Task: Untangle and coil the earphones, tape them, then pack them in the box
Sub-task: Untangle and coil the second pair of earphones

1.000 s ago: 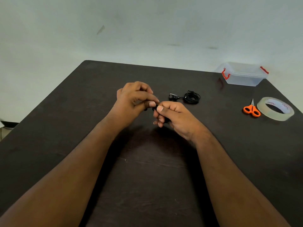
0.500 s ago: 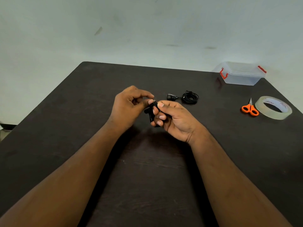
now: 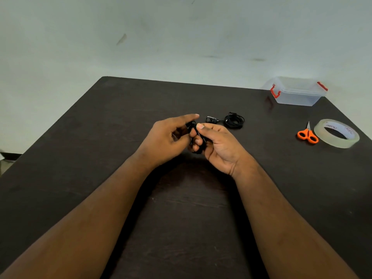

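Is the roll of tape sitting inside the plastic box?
No. The clear tape roll lies on the dark table beside the orange scissors, apart from the plastic box farther back.

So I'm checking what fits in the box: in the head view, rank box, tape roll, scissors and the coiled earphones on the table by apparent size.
1. Box, though farthest away.
2. Tape roll.
3. Scissors and coiled earphones look alike; I won't rank them.
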`<state>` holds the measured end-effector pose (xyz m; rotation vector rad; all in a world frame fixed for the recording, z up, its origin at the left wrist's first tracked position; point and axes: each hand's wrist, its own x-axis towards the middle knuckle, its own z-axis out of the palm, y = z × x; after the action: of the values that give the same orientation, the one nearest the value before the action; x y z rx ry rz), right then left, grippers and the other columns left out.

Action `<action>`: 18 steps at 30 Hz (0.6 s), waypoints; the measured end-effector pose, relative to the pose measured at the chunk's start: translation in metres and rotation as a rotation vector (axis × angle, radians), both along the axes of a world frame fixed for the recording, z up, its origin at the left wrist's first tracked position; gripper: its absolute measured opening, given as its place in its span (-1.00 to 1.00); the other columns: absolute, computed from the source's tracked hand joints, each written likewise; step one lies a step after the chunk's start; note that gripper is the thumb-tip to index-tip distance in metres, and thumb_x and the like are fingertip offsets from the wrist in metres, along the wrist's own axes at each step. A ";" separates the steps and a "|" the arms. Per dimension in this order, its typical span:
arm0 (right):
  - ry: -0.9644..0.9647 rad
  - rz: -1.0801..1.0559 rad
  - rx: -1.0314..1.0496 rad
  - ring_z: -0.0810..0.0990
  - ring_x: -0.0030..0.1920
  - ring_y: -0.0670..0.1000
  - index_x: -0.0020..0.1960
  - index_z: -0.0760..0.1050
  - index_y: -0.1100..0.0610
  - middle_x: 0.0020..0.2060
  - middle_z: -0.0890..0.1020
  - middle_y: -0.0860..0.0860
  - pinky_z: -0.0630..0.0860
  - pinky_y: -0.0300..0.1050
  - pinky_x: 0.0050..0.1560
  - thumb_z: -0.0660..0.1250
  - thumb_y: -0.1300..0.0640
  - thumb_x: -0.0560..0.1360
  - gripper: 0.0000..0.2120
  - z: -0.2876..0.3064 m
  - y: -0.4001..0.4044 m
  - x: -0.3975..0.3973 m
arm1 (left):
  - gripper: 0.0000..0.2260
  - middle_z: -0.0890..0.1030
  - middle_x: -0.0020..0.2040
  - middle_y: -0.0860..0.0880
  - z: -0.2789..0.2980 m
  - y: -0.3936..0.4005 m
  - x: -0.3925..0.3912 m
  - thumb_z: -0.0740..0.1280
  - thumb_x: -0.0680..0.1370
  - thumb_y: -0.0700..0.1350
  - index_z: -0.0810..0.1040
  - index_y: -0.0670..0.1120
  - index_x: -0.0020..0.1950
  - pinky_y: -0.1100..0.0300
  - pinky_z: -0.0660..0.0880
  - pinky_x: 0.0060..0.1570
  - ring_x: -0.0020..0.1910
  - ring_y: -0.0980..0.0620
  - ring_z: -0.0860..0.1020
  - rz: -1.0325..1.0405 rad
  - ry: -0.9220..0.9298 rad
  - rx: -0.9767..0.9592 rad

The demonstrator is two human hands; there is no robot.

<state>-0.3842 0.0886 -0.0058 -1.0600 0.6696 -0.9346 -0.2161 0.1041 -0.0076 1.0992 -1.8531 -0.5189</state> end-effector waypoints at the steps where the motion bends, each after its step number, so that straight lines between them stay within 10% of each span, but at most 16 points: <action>1: 0.005 -0.001 0.003 0.45 -0.40 -0.07 -0.22 0.60 0.20 -0.45 0.47 0.03 0.50 -0.17 -0.30 0.22 0.16 0.61 -0.70 0.000 0.000 -0.001 | -0.55 0.60 -0.04 0.05 0.000 0.000 0.000 0.36 0.49 -0.22 0.47 -0.03 0.38 0.08 0.57 0.04 -0.04 0.09 0.60 0.011 -0.064 -0.029; 9: 0.132 0.093 0.010 0.41 -0.46 -0.03 -0.21 0.58 0.22 -0.50 0.42 0.01 0.54 -0.13 -0.28 0.26 0.11 0.57 -0.73 0.007 -0.001 -0.013 | -0.68 0.47 0.18 -0.02 0.001 -0.003 0.002 0.42 0.49 -0.13 0.59 -0.03 0.24 -0.10 0.45 0.15 0.14 -0.02 0.47 -0.012 -0.256 -0.185; 18: 0.207 0.206 0.035 0.46 -0.49 -0.02 -0.25 0.62 0.21 -0.49 0.47 0.05 0.57 -0.08 -0.33 0.38 0.09 0.44 -0.81 0.010 0.002 -0.028 | -0.81 0.68 -0.01 -0.12 0.003 0.002 0.001 0.36 0.55 -0.12 0.62 -0.19 0.09 0.01 0.54 0.10 0.02 -0.06 0.64 -0.341 0.167 0.353</action>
<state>-0.4125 0.0904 0.0040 -1.1803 0.7284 -0.6384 -0.2150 0.1064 -0.0047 0.9284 -1.8503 -1.1359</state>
